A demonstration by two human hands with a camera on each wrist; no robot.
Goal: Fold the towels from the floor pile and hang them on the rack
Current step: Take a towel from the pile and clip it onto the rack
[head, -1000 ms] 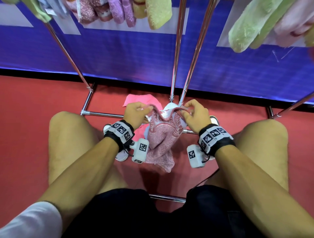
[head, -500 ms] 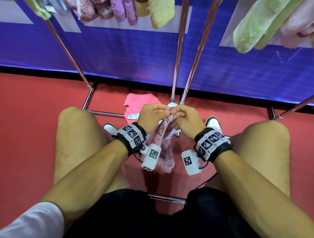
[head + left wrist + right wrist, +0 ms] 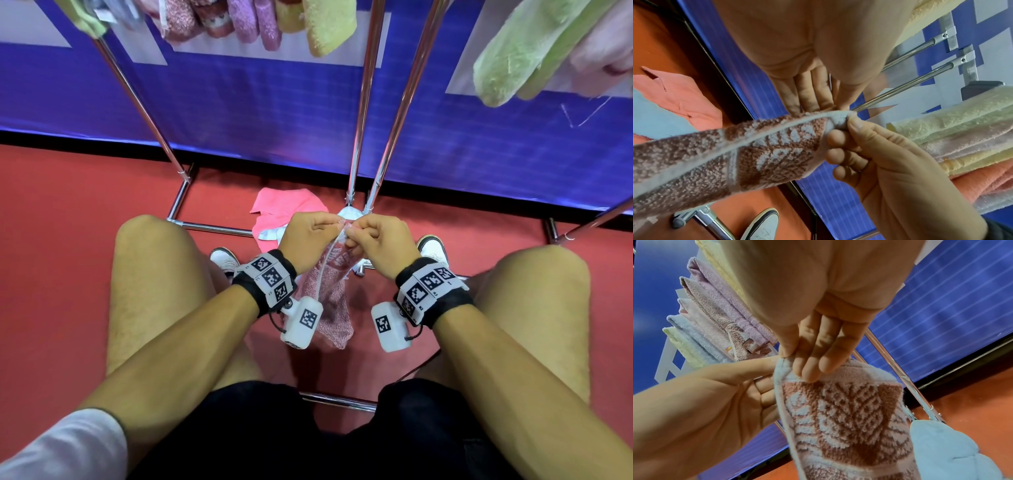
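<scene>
A pink towel with a white leaf pattern [image 3: 329,298] hangs doubled over between my knees. My left hand [image 3: 327,229] and right hand [image 3: 352,233] meet at its top edge, each pinching a white-hemmed corner, knuckles nearly touching. In the left wrist view the towel [image 3: 735,154] runs out to the left from the pinch, with the right hand's fingers [image 3: 840,142] curled round the corner. In the right wrist view the towel [image 3: 849,410] hangs below my fingers [image 3: 807,369]. A bright pink towel [image 3: 284,205] and a pale blue one [image 3: 349,214] lie on the floor beyond my hands.
Chrome rack poles [image 3: 363,120] rise just past the floor pile, and base bars [image 3: 212,226] run along the red floor. Folded towels [image 3: 260,24] hang overhead at left, green ones [image 3: 513,58] at right. A blue panel wall [image 3: 274,113] stands behind. White shoes [image 3: 224,260] flank the towel.
My hands were apart with the towel spread open between them. They have come together, bringing its two top corners against each other, so the towel now hangs doubled.
</scene>
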